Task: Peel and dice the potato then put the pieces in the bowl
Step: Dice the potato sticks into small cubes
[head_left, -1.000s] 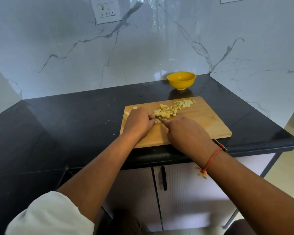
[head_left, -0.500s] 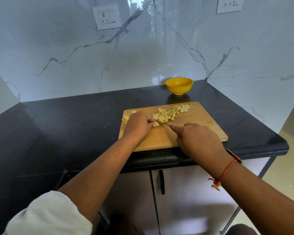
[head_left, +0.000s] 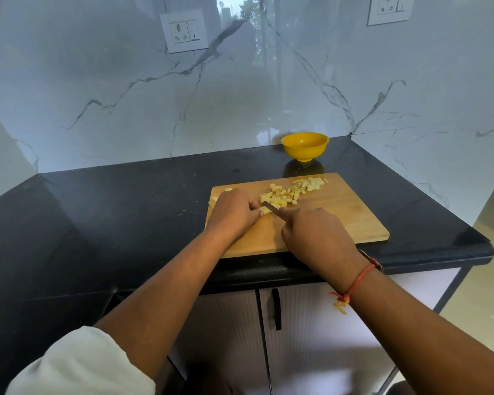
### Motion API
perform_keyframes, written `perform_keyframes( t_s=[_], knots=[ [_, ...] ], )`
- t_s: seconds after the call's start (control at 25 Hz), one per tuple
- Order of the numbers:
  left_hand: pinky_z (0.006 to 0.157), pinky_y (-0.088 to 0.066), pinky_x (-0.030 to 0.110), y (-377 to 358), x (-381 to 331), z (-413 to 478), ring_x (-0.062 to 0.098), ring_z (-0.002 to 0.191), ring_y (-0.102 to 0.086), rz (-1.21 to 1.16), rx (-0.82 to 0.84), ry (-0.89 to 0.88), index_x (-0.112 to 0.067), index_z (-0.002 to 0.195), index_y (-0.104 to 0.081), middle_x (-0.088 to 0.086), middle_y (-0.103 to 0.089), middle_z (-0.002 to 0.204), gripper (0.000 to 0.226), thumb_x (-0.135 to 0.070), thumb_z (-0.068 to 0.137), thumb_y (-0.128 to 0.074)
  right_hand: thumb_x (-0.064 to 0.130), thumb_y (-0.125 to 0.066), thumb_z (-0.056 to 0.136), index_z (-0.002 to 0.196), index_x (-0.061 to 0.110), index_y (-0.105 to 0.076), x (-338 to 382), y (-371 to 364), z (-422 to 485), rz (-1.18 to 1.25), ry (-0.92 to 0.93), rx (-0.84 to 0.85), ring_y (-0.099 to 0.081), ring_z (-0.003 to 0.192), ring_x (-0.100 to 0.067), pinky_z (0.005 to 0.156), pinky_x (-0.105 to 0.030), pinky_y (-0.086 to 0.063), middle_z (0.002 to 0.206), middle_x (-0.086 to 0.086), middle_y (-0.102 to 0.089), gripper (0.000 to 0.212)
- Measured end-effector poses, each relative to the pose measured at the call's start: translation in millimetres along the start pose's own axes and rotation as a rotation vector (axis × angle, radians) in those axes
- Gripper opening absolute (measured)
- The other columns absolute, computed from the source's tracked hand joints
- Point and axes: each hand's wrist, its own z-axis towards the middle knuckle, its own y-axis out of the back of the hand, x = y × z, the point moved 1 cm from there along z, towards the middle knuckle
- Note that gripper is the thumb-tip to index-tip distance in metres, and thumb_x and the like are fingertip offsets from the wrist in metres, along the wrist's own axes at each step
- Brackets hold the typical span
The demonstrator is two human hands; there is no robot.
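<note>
Knife (head_left: 269,207) (right hand (head_left: 317,238) gripping) points away-left over potato strip (head_left: 265,210).

Glossy black stone countertop (head_left: 126,212), wooden cutting board (head_left: 340,223) lying flat at its front edge, right of centre, small yellow bowl (head_left: 305,146) standing upright just behind the board, apart from it, close to the back wall (head_left: 240,109).
</note>
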Motion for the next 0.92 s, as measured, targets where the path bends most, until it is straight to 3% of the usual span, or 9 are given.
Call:
perform_keyframes(
  t_s=[0.16,0.32,0.52,0.72,0.92],
  knots=[
    [0.083,-0.050,0.027,-1.1,0.1,0.0,0.009,0.082,-0.064,-0.004,-0.015,0.005,-0.020,0.094,-0.080,-0.005,-0.074,0.089,0.012,-0.027,0.091,-0.070,0.021,-0.046,0.103,0.155,0.034,-0.032,8.4,-0.8,6.3,-0.103,-0.032,0.070,-0.062,0.104,-0.024,0.082,-0.035,-0.053,0.118,-0.008,-0.062,0.056],
    [0.083,-0.052,0.029,-2.4,0.4,1.3,0.010,0.081,-0.064,0.004,-0.014,0.009,-0.021,0.093,-0.080,-0.006,-0.074,0.087,0.013,-0.029,0.091,-0.071,0.013,-0.048,0.101,0.152,0.022,-0.037,18.6,-2.5,9.0,-0.234,-0.003,0.070,-0.063,0.106,-0.025,0.073,-0.031,-0.044,0.116,-0.009,-0.063,0.053],
    [0.082,-0.053,0.031,-4.1,0.3,-1.0,0.008,0.078,-0.064,-0.017,-0.055,0.014,-0.022,0.086,-0.080,-0.007,-0.074,0.082,0.012,-0.030,0.089,-0.072,0.012,-0.049,0.101,0.160,0.024,-0.019,15.5,2.2,-3.4,-0.260,0.036,0.108,-0.060,0.110,-0.026,0.075,-0.033,-0.044,0.120,-0.008,-0.059,0.067],
    [0.082,-0.044,0.024,-3.0,-2.3,-1.9,0.005,0.082,-0.060,0.003,-0.047,-0.005,-0.018,0.099,-0.079,-0.006,-0.075,0.099,0.015,-0.028,0.091,-0.070,0.018,-0.055,0.100,0.159,0.035,-0.011,-3.3,9.9,-28.3,-0.280,0.072,0.118,-0.048,0.084,-0.019,0.070,-0.032,-0.045,0.101,-0.002,-0.041,0.076],
    [0.082,-0.047,0.026,2.0,-1.6,-3.7,0.007,0.085,-0.061,0.024,-0.017,0.003,-0.018,0.099,-0.078,-0.004,-0.073,0.098,0.015,-0.027,0.091,-0.069,0.029,-0.039,0.105,0.155,0.045,-0.024,-12.8,4.9,-22.1,-0.133,0.000,0.001,-0.054,0.081,-0.018,0.072,-0.035,-0.056,0.088,0.002,-0.046,0.055]
  ],
)
